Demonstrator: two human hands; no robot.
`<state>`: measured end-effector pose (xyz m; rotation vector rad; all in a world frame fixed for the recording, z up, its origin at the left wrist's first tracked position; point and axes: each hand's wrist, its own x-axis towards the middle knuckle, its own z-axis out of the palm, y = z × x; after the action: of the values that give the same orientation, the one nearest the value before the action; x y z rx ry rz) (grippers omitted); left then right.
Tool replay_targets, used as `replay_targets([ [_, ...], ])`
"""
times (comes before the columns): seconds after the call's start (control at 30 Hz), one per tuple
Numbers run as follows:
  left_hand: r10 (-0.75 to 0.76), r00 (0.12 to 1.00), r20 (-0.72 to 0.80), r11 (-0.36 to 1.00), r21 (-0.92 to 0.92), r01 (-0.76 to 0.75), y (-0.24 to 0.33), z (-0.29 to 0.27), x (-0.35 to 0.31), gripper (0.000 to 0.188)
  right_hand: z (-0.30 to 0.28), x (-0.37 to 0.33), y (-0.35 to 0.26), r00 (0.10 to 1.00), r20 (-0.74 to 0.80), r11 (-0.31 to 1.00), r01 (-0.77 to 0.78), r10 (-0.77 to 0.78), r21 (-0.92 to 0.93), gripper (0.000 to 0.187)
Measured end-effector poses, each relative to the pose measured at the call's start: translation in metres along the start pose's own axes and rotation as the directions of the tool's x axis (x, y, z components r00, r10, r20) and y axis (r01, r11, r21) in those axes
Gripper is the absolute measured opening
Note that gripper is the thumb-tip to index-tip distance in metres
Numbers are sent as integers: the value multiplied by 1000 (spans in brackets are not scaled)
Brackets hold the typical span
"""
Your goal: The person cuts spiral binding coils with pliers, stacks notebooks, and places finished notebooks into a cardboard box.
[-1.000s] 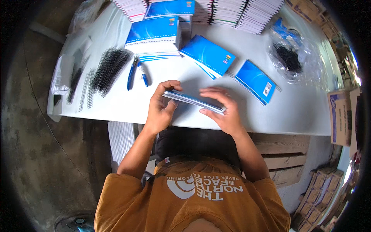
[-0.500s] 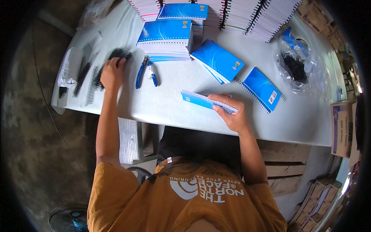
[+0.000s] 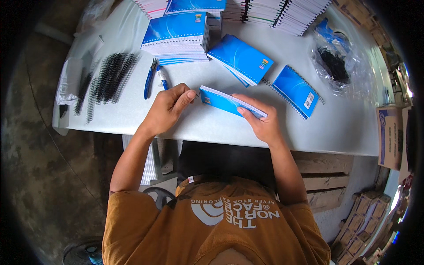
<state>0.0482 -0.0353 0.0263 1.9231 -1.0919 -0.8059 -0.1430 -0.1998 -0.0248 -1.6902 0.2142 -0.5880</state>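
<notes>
My right hand grips a small blue notebook by its right end, thumb on the cover, its punched edge facing up and away from me. Close to the notebook's left end, my left hand is closed in a pinch on a dark spiral binding coil. Only the coil's tip shows past the fingers; the rest is hidden in the hand. More black coils lie in a bunch on the table at the left. A blue notebook with a coil along its edge lies to the right.
Blue-handled pliers and a blue-and-white tool lie beyond my left hand. Stacks of punched blue notebooks and loose ones stand behind. A plastic bag of black coils sits far right; a carton stands by the table's right edge.
My left hand has come from the coil bunch to the notebook's left end, now with a coil in its fingers. The right hand still holds the notebook; the whole view has shifted slightly.
</notes>
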Motion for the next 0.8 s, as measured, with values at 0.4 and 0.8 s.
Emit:
replay_targets([
  [0.4,-23,990,141,985,172,-1,19,6,-8,56,-1,-1,2,999,34,998,40,-42,49,30],
  [0.8,-86,994,70,958,-268,102,12,-8,17,24,0,-2,3,996,56,998,70,-70,-8,32],
])
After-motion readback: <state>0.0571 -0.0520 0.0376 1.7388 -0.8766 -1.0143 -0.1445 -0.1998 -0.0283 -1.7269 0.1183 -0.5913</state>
